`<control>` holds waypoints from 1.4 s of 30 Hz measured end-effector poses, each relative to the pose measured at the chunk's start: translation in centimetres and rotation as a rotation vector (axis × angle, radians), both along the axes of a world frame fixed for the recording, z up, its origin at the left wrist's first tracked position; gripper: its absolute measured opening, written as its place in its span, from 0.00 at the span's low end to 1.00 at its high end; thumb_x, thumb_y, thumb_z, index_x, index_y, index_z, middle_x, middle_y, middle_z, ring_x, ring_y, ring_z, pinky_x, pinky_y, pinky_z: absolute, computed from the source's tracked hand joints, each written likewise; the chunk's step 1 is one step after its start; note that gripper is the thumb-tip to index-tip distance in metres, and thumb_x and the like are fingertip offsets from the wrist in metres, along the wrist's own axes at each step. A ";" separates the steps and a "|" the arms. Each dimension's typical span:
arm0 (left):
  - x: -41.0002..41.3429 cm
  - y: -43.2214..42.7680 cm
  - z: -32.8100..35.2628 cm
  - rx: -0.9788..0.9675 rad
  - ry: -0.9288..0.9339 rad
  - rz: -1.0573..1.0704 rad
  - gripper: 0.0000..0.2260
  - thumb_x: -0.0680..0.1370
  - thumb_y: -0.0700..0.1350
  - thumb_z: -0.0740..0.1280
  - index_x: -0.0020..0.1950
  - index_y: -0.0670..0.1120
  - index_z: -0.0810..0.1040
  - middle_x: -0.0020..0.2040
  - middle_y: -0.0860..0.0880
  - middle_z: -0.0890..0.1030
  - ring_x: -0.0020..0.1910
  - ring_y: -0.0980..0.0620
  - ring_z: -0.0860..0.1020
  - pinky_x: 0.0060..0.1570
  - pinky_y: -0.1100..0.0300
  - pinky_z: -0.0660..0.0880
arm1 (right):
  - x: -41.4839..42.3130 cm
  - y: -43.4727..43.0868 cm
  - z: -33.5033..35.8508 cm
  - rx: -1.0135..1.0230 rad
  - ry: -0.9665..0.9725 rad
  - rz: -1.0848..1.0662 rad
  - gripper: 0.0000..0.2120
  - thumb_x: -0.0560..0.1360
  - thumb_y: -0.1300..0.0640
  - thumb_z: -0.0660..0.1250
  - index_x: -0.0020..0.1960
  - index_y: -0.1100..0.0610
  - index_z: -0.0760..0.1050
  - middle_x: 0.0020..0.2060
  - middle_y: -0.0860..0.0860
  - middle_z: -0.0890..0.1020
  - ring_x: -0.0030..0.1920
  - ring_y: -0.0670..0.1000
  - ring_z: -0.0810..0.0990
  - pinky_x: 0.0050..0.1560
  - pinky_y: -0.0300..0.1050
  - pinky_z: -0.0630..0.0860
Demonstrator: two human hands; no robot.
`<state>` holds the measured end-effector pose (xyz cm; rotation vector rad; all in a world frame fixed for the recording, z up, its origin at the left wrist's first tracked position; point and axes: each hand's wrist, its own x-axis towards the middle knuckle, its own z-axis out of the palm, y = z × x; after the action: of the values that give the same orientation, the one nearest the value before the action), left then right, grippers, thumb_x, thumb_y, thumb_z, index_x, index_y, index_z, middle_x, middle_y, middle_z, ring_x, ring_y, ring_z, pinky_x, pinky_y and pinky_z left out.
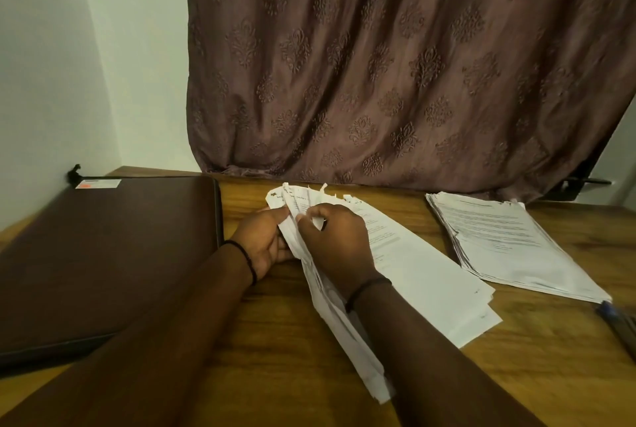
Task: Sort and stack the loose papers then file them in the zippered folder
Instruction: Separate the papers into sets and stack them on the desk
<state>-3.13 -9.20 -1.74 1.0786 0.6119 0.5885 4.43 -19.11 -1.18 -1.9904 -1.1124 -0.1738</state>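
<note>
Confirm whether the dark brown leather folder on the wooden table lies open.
No: the dark brown leather folder lies closed and flat on the wooden table.

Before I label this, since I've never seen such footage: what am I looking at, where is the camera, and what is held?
No machine here: one camera worn on a person's head looks down at their bare hands. The left hand and right hand both grip a fanned bunch of loose papers, partly resting on the wooden table. Right of it lies a neater paper stack; left of it, the closed brown folder.
</note>
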 end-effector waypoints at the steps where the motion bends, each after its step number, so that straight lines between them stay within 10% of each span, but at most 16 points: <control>1: 0.1 0.0 0.0 0.013 -0.016 0.000 0.11 0.84 0.44 0.56 0.51 0.49 0.79 0.39 0.49 0.86 0.34 0.50 0.84 0.31 0.53 0.81 | -0.1 0.0 0.0 -0.034 -0.013 -0.002 0.17 0.79 0.47 0.64 0.62 0.56 0.80 0.60 0.50 0.82 0.59 0.48 0.78 0.64 0.42 0.71; 6: 0.1 0.0 -0.1 0.046 -0.040 0.010 0.09 0.82 0.42 0.60 0.53 0.49 0.80 0.44 0.47 0.86 0.38 0.48 0.85 0.31 0.52 0.81 | 0.5 0.3 0.2 -0.089 -0.012 -0.106 0.12 0.81 0.53 0.60 0.48 0.57 0.80 0.42 0.53 0.82 0.41 0.48 0.78 0.49 0.44 0.77; 10: 0.1 -0.1 -0.1 0.082 -0.028 -0.002 0.07 0.81 0.42 0.63 0.55 0.48 0.80 0.48 0.45 0.86 0.41 0.46 0.85 0.34 0.52 0.81 | 1.0 -0.1 0.6 0.086 0.129 -0.164 0.07 0.81 0.56 0.61 0.57 0.55 0.73 0.45 0.51 0.81 0.41 0.47 0.77 0.40 0.38 0.71; 18: -0.1 -0.3 -0.1 0.146 -0.021 -0.002 0.10 0.75 0.40 0.72 0.55 0.49 0.80 0.44 0.47 0.86 0.39 0.48 0.84 0.36 0.53 0.80 | 0.7 0.0 0.3 0.120 0.060 0.011 0.10 0.79 0.60 0.62 0.51 0.56 0.82 0.48 0.50 0.84 0.48 0.46 0.78 0.53 0.42 0.75; 21: 0.0 -0.3 -0.1 0.158 -0.017 0.004 0.08 0.76 0.39 0.70 0.53 0.50 0.81 0.42 0.48 0.86 0.38 0.48 0.83 0.37 0.52 0.80 | 0.6 0.1 0.1 0.095 0.107 0.064 0.14 0.78 0.47 0.65 0.49 0.56 0.83 0.43 0.48 0.83 0.44 0.44 0.78 0.46 0.39 0.71; 28: 0.1 0.0 -0.4 0.109 -0.004 0.026 0.11 0.79 0.41 0.66 0.61 0.46 0.77 0.49 0.44 0.85 0.45 0.44 0.83 0.39 0.50 0.80 | 1.7 0.0 -0.2 0.167 0.161 -0.087 0.14 0.80 0.56 0.63 0.35 0.54 0.75 0.32 0.48 0.78 0.33 0.45 0.74 0.38 0.41 0.71; 38: 0.2 0.0 -0.1 -0.001 0.003 0.048 0.09 0.84 0.47 0.56 0.53 0.50 0.76 0.47 0.46 0.84 0.47 0.44 0.82 0.42 0.47 0.79 | 2.0 -0.8 0.2 0.258 0.236 -0.153 0.07 0.80 0.56 0.64 0.53 0.56 0.79 0.51 0.51 0.83 0.45 0.45 0.78 0.39 0.30 0.70; 42: 0.3 0.1 -0.1 -0.019 0.027 0.061 0.11 0.84 0.49 0.55 0.54 0.49 0.76 0.48 0.46 0.84 0.47 0.44 0.82 0.42 0.47 0.79 | 1.4 -0.8 0.5 0.209 0.223 -0.141 0.10 0.80 0.56 0.63 0.61 0.55 0.76 0.57 0.51 0.82 0.50 0.48 0.80 0.47 0.39 0.78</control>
<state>-2.86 -9.13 -1.87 1.0545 0.6743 0.6205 5.84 -19.92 -0.70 -1.8497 -0.7802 -0.1315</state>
